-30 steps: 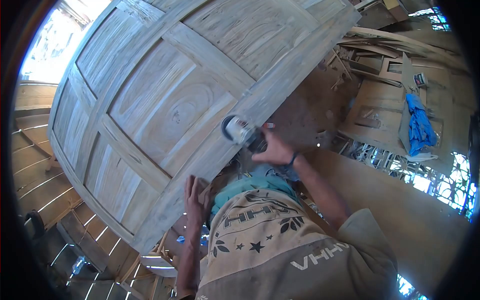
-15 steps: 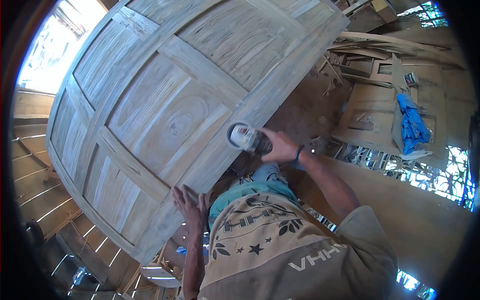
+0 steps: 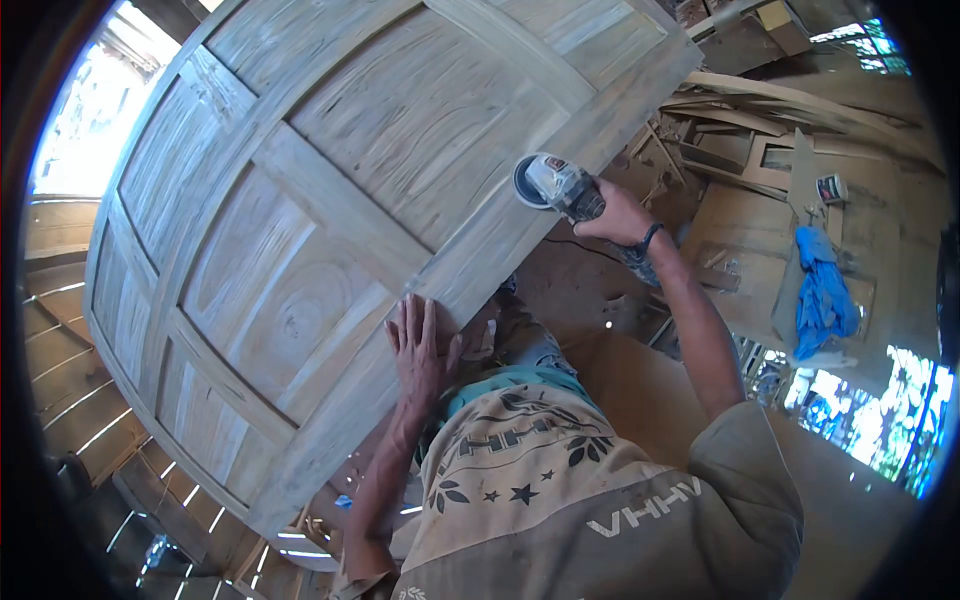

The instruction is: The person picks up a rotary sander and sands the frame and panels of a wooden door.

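A large wooden panelled door [image 3: 365, 262] lies before me, its frame and recessed panels showing bare, dusty grain. My right hand [image 3: 618, 215] is wrapped round the body of an angle grinder [image 3: 562, 184]. The tool's round disc head rests on or just over the door's near edge board; I cannot tell whether it touches. My left hand [image 3: 422, 340] lies flat on the same edge board, fingers spread, lower left of the grinder, holding nothing.
A blue cloth or plastic bundle [image 3: 824, 290] and a small tub [image 3: 832, 189] lie on boards at the right. Curved wood pieces [image 3: 780, 98] are stacked at the upper right. A dark cord [image 3: 585, 247] runs below the grinder. Slatted boards [image 3: 75, 370] stand at the left.
My right hand has carried the grinder up and to the right along the edge board. The left hand has slid the same way along the board. The view has shifted slightly.
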The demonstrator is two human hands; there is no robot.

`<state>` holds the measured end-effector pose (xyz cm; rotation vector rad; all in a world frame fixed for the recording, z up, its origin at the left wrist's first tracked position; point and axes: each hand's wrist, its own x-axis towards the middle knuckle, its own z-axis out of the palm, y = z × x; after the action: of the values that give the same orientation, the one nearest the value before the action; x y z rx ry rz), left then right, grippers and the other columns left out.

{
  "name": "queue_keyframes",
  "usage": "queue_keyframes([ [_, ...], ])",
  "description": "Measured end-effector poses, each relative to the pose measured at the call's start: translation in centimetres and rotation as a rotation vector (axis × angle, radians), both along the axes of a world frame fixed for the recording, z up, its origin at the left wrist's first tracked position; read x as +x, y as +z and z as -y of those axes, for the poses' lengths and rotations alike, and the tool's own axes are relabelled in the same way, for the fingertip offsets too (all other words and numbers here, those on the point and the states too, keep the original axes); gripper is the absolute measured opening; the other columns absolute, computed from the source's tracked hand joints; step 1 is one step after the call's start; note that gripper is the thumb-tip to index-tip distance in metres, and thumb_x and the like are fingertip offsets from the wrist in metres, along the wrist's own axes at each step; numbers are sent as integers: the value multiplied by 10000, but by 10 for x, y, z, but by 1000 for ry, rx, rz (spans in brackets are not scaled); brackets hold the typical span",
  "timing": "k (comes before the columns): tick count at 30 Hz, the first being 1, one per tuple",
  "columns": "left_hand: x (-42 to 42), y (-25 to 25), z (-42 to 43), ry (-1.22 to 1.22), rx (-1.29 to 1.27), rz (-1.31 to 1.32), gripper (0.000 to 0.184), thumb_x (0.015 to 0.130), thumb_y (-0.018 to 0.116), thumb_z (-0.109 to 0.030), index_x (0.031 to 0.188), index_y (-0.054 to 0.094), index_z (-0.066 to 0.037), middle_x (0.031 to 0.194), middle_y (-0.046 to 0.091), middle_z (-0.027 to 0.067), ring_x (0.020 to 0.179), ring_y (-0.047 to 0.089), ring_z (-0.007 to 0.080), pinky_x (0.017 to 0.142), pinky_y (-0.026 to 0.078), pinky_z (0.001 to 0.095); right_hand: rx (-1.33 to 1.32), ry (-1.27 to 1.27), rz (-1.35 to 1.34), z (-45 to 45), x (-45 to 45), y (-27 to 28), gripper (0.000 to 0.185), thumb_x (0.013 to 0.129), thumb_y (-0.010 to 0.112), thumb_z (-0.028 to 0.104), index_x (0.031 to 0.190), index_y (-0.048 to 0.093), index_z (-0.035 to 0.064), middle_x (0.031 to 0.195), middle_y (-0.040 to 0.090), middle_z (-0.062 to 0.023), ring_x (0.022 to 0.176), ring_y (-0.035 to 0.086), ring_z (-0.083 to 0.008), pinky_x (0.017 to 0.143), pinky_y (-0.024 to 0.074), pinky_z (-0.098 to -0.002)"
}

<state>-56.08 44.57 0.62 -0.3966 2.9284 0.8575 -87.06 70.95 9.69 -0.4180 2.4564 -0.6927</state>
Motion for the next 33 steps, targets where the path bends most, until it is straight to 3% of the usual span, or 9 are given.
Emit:
queue_keyframes([
  [7,-118,18,-70,1,51,34,789,920,655,-418,1547,362,-38,1633,255,232,1536,186,397,1235,109,568,-148,-2,36,-68,-114,-11,721,619,815,282,1243,608,-16,1047,712,-193,972,684,-303,900,532,-386],
  [12,-173,22,-112,-33,89,-1,758,947,624,-423,1528,376,-5,1628,287,219,1533,205,383,1246,117,538,-178,-123,158,-112,-162,-17,368,706,811,241,999,720,37,916,718,-35,789,658,-126,738,552,-321],
  [17,-171,7,-127,-28,73,-27,781,942,631,-432,1528,366,11,1627,294,212,1528,229,374,1245,126,534,-299,-241,220,-112,-144,-6,303,754,793,200,1024,747,69,896,724,-3,773,655,-95,672,544,-295],
  [21,-133,8,-119,5,62,10,771,944,635,-421,1526,370,10,1617,316,210,1523,249,367,1242,142,525,-285,-203,345,-82,-98,-5,329,744,802,223,1041,763,86,897,741,-7,737,672,-120,701,552,-306],
  [23,-105,10,-110,44,53,14,764,945,638,-411,1524,373,10,1612,326,210,1521,258,365,1241,150,520,-247,-37,344,-65,-71,-15,389,712,820,276,1024,759,51,906,754,-49,763,697,-157,760,562,-335],
  [25,-63,13,-101,176,25,-7,744,941,658,-374,1518,384,8,1602,345,212,1511,279,368,1235,173,515,-204,32,402,-45,-38,-30,571,661,833,334,1130,717,30,972,755,-114,838,718,-217,827,563,-363],
  [27,-18,14,-87,272,-2,-12,750,938,671,-361,1525,378,2,1601,348,211,1507,286,367,1231,189,507,-219,114,246,-20,1,-37,730,630,833,356,1258,645,35,1063,739,-182,944,726,-289,876,560,-390],
  [30,52,11,-72,451,-55,-8,746,938,684,-337,1527,377,2,1602,346,210,1503,290,371,1227,198,508,-267,174,199,19,53,-30,836,616,829,365,1335,566,30,1121,711,-243,1028,704,-368,921,555,-416],
  [33,108,1,-52,606,-120,26,712,962,653,-328,1526,379,9,1607,332,217,1505,283,375,1227,192,519,-232,248,287,51,95,-30,811,630,814,356,1322,553,21,1110,702,-273,1041,686,-425,929,555,-448],
])
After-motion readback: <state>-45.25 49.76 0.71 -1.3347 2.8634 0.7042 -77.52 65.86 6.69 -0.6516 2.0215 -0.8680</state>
